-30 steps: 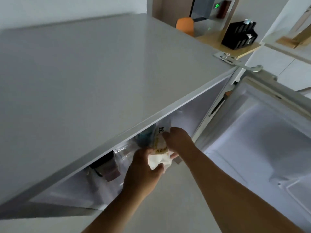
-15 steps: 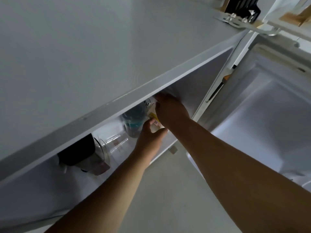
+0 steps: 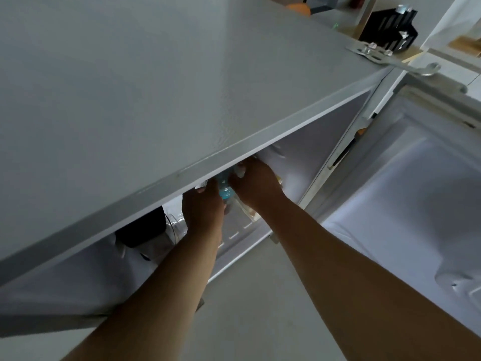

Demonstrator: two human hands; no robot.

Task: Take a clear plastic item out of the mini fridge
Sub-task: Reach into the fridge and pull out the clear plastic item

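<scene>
Grey sheet metal, the top of the mini fridge (image 3: 161, 95), fills the upper left of the frame and hides most of the cavity beneath its front lip. Both hands are reaching in just under that lip at centre frame: the left hand (image 3: 204, 208) and the right hand (image 3: 256, 187) flank a bottle with a blue label (image 3: 225, 190), touching it on either side, though the fingertips run out of sight under the lip, so whether either grip is closed or merely resting against it cannot be told. A clear plastic container (image 3: 177, 226) sits lower left of the left hand, just beside the wrist, next to a dark object (image 3: 141, 229) deeper in shadow; it looks like the likeliest target, and no hand is on it. By my reading the task is at the searching and clearing step, nothing yet withdrawn. The next move probably calls for the left hand to shift down-left onto the clear piece and draw it out under the lip. The bottle and a packet (image 3: 250, 212) beneath the right wrist crowd the shelf. The open fridge door (image 3: 406, 194) stands at right, clear of both arms.
</scene>
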